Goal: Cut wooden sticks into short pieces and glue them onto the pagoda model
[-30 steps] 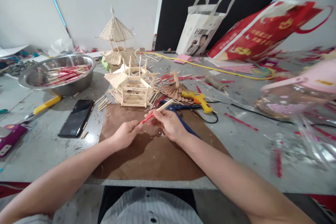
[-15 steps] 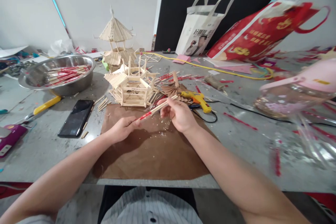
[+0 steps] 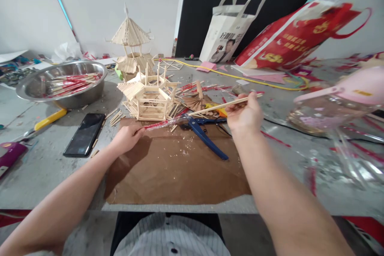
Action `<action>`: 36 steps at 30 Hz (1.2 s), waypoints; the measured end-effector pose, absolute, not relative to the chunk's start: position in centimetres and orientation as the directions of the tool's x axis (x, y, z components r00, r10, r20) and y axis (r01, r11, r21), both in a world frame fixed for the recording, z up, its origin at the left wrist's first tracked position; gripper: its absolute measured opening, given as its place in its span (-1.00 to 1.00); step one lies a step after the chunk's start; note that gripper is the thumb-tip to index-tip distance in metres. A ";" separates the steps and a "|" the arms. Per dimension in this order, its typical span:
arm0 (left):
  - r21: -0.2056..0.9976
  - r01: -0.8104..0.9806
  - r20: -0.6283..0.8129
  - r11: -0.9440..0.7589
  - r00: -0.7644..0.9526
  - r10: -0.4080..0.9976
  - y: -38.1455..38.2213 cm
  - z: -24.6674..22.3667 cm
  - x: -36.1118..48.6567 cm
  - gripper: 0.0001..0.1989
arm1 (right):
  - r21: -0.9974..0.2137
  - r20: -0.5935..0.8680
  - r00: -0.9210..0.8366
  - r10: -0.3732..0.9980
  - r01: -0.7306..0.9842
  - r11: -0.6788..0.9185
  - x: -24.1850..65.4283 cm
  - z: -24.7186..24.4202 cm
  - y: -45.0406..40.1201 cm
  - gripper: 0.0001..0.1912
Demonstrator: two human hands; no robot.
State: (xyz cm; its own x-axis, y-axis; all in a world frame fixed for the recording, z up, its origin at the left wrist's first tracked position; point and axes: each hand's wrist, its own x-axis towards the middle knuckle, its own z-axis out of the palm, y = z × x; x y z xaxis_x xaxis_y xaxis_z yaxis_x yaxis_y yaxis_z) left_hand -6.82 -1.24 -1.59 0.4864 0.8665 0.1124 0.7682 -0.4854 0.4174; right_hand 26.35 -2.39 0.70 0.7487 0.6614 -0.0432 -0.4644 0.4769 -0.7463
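Nearest, a flat brown sheet (image 3: 174,180) lies along the near edge of the grey table (image 3: 45,180). Across its far right part slants a blue-handled metal tool (image 3: 207,140). Left of that, the left hand (image 3: 128,138) is closed on one end of a red-and-clear plastic sleeve (image 3: 160,124) pointing right. The right hand (image 3: 246,116), well apart from it, pinches at least one slim, pale wooden stick (image 3: 217,106), whose left end slopes down near the sleeve; whether they touch I cannot tell. Beyond stand a hexagonal pale-stick model (image 3: 151,106) and, at left, a round steel bowl (image 3: 100,88). Farthest right leans a shiny red bag (image 3: 279,40).
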 end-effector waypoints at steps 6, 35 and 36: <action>0.429 0.794 0.151 -0.431 0.407 0.901 -1.3 -1.4 -6.8 -0.65 | -0.761 0.019 0.710 0.704 -0.446 0.471 26.2 0.8 -2.5 -0.70; 0.133 0.590 0.328 -0.796 0.732 0.598 -4.7 -2.0 -4.8 -0.76 | -0.980 0.149 -0.134 0.980 -0.155 0.128 17.1 -1.4 -5.9 -0.74; 0.148 0.592 0.347 -0.792 0.719 0.602 -4.6 -2.1 -4.8 -0.76 | -0.961 0.176 -0.045 0.983 -0.224 0.162 17.7 -1.3 -5.4 -0.74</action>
State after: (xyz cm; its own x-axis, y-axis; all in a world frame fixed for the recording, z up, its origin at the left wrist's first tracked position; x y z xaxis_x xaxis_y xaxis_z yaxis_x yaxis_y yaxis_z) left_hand -4.84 -4.63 -2.06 0.7188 0.6022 0.3474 0.5922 -0.7921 0.1479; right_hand 17.73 -5.42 -1.27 -0.0454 0.9833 0.1763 -0.2244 0.1619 -0.9610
